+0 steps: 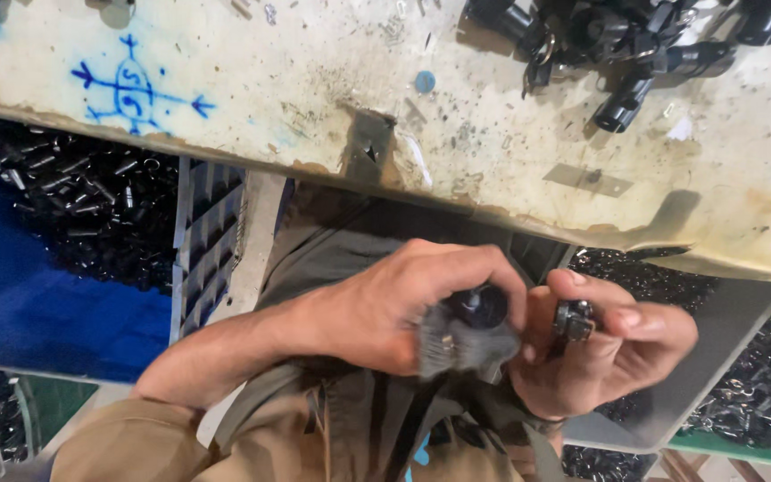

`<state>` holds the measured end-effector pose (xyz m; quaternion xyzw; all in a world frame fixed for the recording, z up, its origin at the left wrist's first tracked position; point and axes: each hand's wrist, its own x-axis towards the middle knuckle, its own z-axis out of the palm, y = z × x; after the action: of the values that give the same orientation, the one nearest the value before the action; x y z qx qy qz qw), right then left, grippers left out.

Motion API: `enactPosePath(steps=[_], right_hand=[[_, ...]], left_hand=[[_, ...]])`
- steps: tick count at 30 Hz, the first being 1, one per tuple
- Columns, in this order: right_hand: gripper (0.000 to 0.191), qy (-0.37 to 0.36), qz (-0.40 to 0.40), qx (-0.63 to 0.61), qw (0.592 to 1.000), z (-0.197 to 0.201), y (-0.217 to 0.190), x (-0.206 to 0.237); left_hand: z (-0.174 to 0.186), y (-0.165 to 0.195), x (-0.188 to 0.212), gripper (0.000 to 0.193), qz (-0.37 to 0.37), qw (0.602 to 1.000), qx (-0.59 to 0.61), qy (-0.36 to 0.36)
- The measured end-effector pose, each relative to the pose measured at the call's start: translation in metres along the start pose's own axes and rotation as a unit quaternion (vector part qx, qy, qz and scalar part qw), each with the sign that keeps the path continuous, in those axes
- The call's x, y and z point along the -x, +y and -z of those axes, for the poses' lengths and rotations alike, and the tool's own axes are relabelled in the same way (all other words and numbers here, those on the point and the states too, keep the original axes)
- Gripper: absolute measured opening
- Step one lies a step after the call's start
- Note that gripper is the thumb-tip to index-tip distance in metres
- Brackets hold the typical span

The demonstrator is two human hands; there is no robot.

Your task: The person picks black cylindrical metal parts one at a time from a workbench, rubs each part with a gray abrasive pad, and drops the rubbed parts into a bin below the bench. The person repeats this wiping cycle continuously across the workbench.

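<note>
Bench edge [493,214] just above both hands [493,330].

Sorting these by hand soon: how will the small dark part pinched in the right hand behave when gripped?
The small dark part looks like metal, so probably stiff and weighty for its size. It is pinched between the right hand fingers; being small and shiny, it may slip. Its rounded shape suggests rolling if dropped.
</note>
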<state>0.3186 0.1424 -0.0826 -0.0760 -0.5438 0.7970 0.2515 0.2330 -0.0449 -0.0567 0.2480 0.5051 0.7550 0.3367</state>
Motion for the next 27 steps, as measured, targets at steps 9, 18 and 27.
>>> enactPosePath(steps=[9,18,27], right_hand=[[0.017,-0.267,0.057,0.295,0.916,-0.002,-0.021,-0.034],[0.021,-0.409,0.047,0.316,0.855,-0.029,-0.011,-0.045],[0.034,0.083,-0.361,-0.281,0.885,-0.010,-0.011,-0.038]], left_hand=[[-0.011,-0.003,-0.001,0.089,-0.077,0.937,-0.333,0.077],[0.011,0.031,-0.002,0.100,0.089,0.851,-0.512,-0.072],[0.038,0.082,0.107,0.094,0.376,0.467,-0.775,0.197]])
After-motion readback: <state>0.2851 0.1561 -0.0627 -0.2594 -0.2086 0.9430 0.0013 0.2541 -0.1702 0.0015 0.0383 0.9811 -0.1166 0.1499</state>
